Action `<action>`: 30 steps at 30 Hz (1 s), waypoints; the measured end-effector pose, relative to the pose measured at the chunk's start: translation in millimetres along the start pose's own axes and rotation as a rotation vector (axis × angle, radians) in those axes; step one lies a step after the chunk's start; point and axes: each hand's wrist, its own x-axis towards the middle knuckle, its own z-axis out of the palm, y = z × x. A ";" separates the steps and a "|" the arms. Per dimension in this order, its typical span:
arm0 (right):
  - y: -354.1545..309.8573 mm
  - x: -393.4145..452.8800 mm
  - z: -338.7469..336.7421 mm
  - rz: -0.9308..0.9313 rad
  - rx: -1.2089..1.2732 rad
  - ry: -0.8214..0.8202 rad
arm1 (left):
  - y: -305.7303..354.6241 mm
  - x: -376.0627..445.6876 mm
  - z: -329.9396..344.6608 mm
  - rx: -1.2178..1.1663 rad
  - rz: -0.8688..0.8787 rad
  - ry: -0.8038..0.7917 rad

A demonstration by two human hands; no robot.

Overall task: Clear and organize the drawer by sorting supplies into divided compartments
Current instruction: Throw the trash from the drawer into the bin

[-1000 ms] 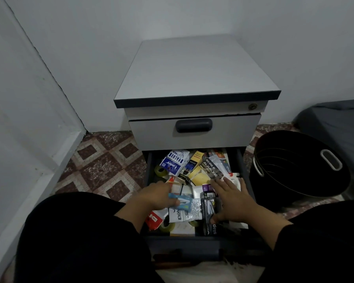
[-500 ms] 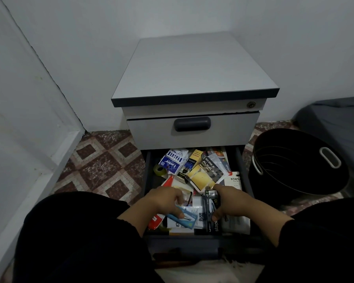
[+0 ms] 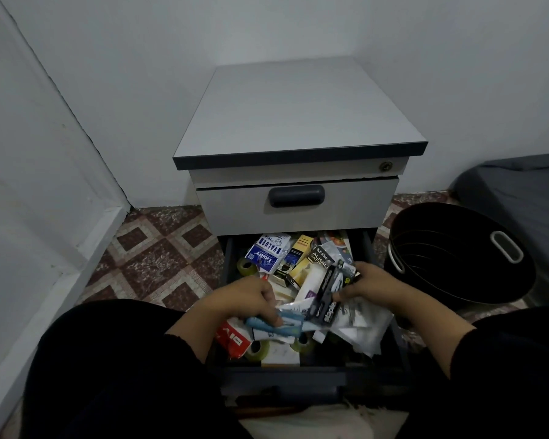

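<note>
The left hand (image 3: pixel 244 297) had its fingers curled round a light-blue stapler (image 3: pixel 274 324), held low over the front of the open drawer (image 3: pixel 311 377). The right hand (image 3: pixel 370 285) pinched a dark staples pack (image 3: pixel 330 294), tilted and lifted above the clutter. Beneath them lay white packets (image 3: pixel 363 331), tape rolls (image 3: pixel 247 267), a red pack (image 3: pixel 233 339), a blue-and-white packet (image 3: pixel 267 253) and a battery pack (image 3: pixel 320 259) further back. A black bucket (image 3: pixel 457 251) stood right of the cabinet (image 3: pixel 295 122).
</note>
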 end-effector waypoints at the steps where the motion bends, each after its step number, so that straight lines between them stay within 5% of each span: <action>1: -3.1 -1.4 -3.8 -0.006 0.071 0.008 | 0.5 -2.0 -3.7 -0.055 -0.004 0.029; 13: -31.6 -17.6 -60.9 -0.008 0.394 0.038 | 32.0 -4.5 -12.4 -0.507 0.054 0.189; 21: -14.9 -25.4 -155.3 0.055 0.485 0.286 | 121.7 46.8 8.6 -0.593 0.144 0.182; 30: 66.0 16.6 -215.9 0.282 0.342 0.607 | 208.4 143.4 70.0 -0.513 -0.027 0.176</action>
